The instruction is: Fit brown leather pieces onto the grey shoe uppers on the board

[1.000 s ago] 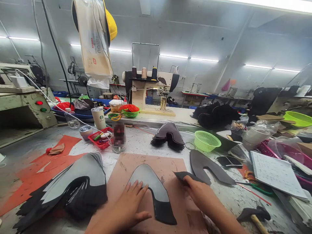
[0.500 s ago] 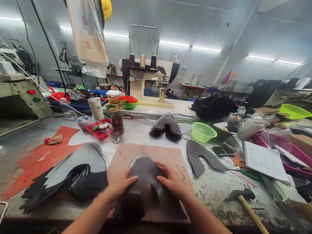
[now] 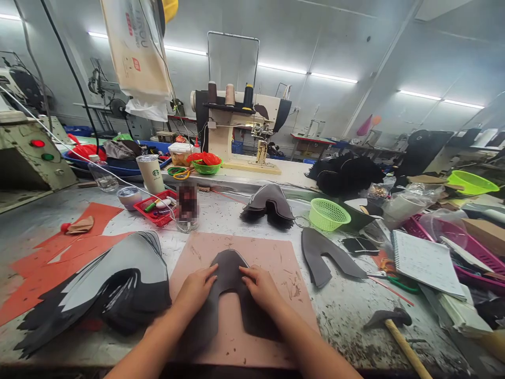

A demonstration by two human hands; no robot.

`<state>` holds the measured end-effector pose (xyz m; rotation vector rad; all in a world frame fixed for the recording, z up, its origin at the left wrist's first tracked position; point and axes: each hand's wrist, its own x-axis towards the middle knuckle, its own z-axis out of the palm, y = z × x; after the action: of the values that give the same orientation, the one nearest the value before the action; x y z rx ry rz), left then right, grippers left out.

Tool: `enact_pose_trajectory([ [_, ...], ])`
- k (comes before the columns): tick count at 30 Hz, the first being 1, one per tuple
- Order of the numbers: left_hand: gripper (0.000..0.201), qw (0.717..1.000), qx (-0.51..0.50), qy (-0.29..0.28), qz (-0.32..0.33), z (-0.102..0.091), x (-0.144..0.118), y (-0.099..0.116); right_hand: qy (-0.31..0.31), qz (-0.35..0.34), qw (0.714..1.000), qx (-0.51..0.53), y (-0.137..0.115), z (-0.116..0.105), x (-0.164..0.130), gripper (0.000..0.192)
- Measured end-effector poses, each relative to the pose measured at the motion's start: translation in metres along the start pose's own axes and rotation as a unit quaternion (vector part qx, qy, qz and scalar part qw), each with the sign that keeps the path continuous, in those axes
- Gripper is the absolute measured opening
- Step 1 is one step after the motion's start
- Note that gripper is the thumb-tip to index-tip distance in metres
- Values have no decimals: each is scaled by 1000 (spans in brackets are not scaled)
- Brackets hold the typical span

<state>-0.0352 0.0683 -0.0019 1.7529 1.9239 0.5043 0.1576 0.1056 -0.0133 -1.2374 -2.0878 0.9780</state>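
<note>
On the pink cutting mat [image 3: 276,252], both hands now press flat on one dark, horseshoe-shaped leather piece [image 3: 228,266]: the left hand [image 3: 195,289] and right hand [image 3: 260,287] lie open-palmed on its two legs, gripping nothing. A moment ago the piece was lifted and bowed; now it lies smooth. Left, a fanned stack of matte grey-black pieces [image 3: 118,284]; farther off, a green mesh basket [image 3: 327,215] and a cream sewing machine [image 3: 236,131].

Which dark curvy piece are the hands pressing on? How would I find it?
Find the pinkish-brown mat at the near edge of the workbench. On it lies one dark U-shaped leather piece, under the left hand and right hand. Unlike the stack beside it, it lies alone.
</note>
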Motion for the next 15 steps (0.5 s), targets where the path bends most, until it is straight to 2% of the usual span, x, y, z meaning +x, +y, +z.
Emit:
enact_pose_trajectory([
  [15, 38, 996, 76, -37, -7, 1, 6, 6, -7, 26, 999, -24, 3, 1, 1, 35],
])
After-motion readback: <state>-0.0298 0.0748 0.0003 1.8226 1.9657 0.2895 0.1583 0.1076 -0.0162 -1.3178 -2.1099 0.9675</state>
